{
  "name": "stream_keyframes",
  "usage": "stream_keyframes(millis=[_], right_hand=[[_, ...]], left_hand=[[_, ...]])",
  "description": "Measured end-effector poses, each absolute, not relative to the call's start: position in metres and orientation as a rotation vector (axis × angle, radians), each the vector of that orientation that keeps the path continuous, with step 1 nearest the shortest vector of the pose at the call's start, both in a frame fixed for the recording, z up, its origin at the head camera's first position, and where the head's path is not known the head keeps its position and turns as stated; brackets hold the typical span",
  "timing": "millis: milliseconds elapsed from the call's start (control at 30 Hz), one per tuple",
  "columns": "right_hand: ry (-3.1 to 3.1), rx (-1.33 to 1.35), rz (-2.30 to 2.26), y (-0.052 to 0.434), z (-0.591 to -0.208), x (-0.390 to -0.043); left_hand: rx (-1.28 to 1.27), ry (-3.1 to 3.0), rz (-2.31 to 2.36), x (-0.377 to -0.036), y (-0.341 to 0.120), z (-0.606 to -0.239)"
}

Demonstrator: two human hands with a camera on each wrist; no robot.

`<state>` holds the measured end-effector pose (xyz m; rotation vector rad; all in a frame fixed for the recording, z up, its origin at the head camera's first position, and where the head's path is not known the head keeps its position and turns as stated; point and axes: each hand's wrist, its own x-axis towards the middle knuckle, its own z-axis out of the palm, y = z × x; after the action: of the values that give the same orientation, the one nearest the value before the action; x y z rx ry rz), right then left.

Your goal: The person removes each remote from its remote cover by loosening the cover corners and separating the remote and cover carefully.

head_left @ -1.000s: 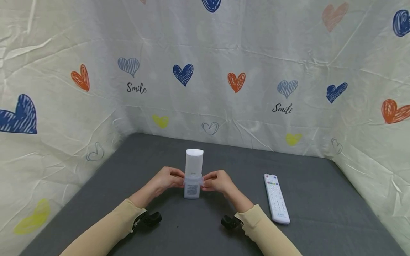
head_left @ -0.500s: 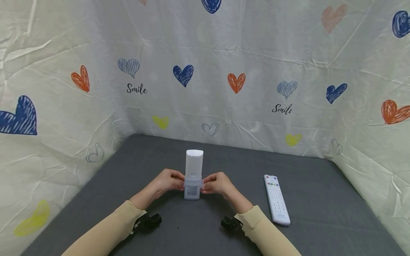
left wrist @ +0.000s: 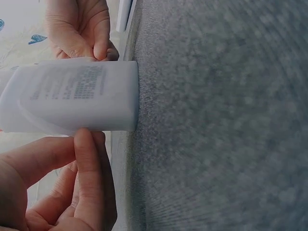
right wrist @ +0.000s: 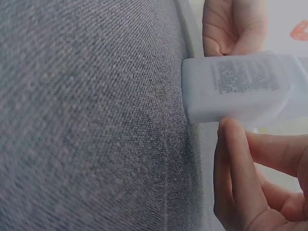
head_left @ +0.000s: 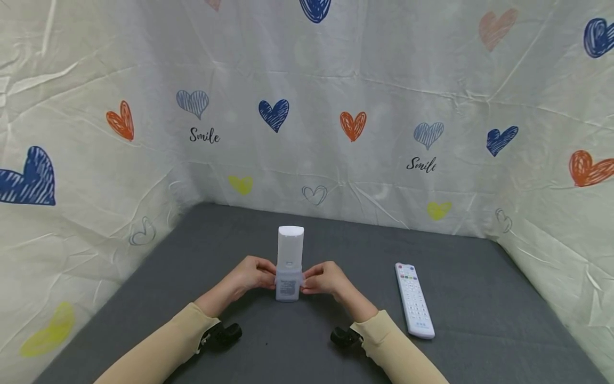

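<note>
A white remote control [head_left: 290, 248] stands upright on the dark cloth, its back with a printed label toward me. A translucent, soft-looking sleeve [head_left: 287, 290] wraps its lower half, and the label shows through. My left hand [head_left: 247, 277] pinches the sleeve's left edge between thumb and fingers. On the opposite side my right hand [head_left: 326, 280] pinches the right edge in the same way. In the left wrist view the sleeve's curved upper rim [left wrist: 36, 120] runs across the remote, whose bottom end is right at the cloth. The front of the remote is hidden.
Another white remote control [head_left: 414, 301] with colored buttons lies face up to the right of my right hand. The dark grey cloth [head_left: 455, 277] covers the table. A white curtain [head_left: 312, 154] printed with hearts rises behind and along both sides.
Both hands have slid slightly down along the sleeve's sides, still pinching it. The upright remote stays in place; the head view has tilted a little. The other remote has not moved.
</note>
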<state>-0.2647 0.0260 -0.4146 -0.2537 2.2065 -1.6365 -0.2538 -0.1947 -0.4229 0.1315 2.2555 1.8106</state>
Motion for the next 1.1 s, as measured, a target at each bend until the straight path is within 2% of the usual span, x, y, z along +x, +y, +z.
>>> stream_keyframes(millis=[1100], right_hand=[[2.206,-0.197,-1.616,0.022,-0.427,-0.265]], left_hand=[[0.185,2.279,1.737,-0.253,-0.197,-0.433]])
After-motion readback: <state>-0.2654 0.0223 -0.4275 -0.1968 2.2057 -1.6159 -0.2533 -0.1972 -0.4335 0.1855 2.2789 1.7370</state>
